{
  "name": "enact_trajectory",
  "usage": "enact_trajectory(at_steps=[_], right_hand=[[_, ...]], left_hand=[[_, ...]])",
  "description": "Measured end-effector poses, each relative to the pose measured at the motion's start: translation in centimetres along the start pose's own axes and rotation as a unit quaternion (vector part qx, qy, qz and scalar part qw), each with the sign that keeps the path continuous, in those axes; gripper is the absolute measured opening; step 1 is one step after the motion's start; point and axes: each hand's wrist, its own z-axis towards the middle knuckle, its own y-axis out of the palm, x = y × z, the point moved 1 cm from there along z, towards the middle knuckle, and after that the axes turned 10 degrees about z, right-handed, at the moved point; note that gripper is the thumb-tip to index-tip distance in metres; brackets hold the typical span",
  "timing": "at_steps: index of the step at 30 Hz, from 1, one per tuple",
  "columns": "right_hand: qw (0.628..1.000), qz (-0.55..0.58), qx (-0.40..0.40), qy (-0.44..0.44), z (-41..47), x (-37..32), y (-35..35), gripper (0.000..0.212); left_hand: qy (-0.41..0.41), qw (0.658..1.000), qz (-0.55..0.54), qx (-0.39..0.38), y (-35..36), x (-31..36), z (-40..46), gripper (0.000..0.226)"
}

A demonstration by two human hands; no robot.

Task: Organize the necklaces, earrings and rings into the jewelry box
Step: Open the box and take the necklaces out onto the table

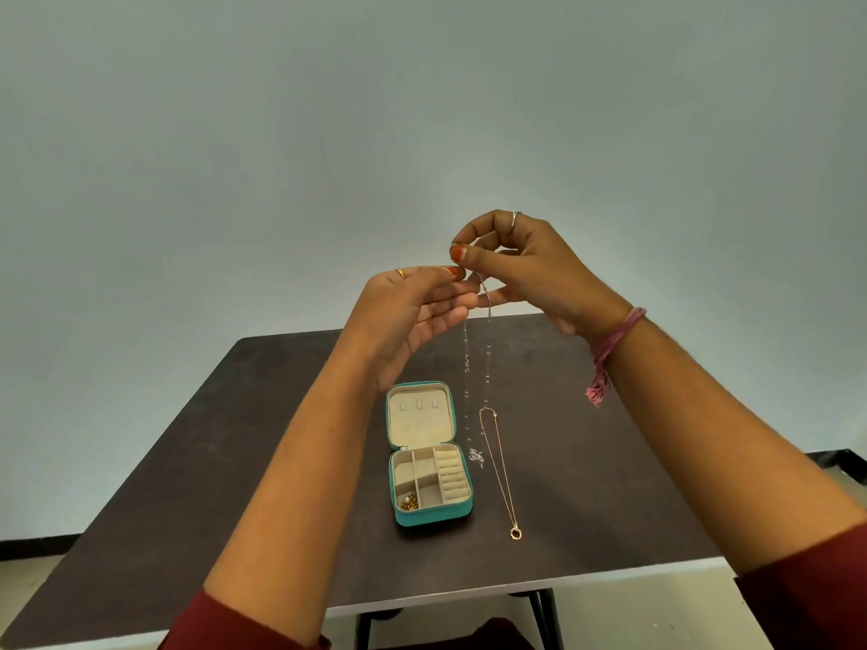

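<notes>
A thin silver necklace hangs in two strands from my raised hands, its pendant touching the table beside the box. My right hand pinches the chain's top between thumb and forefinger. My left hand is palm up next to it, fingertips at the chain's upper end. The teal jewelry box lies open on the dark table; gold pieces sit in its front left compartment. A gold necklace with a round pendant lies stretched out right of the box.
The box lid lies flat behind the tray, showing three small hooks. The table's near edge has a white rim. A pink thread band hangs from my right wrist. A plain grey wall stands behind the table.
</notes>
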Motion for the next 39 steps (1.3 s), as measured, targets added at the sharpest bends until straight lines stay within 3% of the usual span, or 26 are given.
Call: enact_trajectory(at_steps=[6, 11, 14, 17, 20, 27, 32, 39], right_hand=[[0.99, -0.125, 0.008, -0.066, -0.5, 1.0, -0.3, 0.012], [0.973, -0.204, 0.018, -0.105, -1.1, 2.4, -0.3, 0.009], [0.981, -0.174, 0.009, -0.09, -1.3, 2.8, -0.7, 0.01], [0.998, -0.035, 0.019, -0.039, -1.9, 3.4, -1.4, 0.011], [0.994, 0.066, 0.072, 0.052, -2.1, 5.2, -2.4, 0.015], [0.992, 0.02, -0.054, 0.114, -2.4, 7.6, -1.6, 0.023], [0.978, 0.049, -0.144, 0.144, -2.3, 7.8, 0.2, 0.028], [0.972, 0.123, -0.13, 0.15, -2.3, 8.9, 0.6, 0.02]], left_hand=[[-0.057, 0.993, -0.104, -0.019, 0.2, -0.2, 1.0, 0.019], [-0.073, 0.991, -0.109, -0.01, 0.1, -1.0, 1.8, 0.011], [-0.073, 0.994, -0.086, -0.001, 0.2, -1.3, 2.2, 0.007], [-0.072, 0.995, -0.062, -0.011, 0.0, -1.4, 2.5, 0.013], [-0.072, 0.997, -0.013, -0.039, -0.3, -1.2, 2.7, 0.015], [-0.076, 0.993, 0.067, -0.068, -0.9, -0.5, 3.2, 0.014], [-0.065, 0.992, 0.078, -0.076, -1.2, -0.6, 3.2, 0.015], [-0.056, 0.992, 0.065, -0.097, -2.4, -1.2, 2.8, 0.021]])
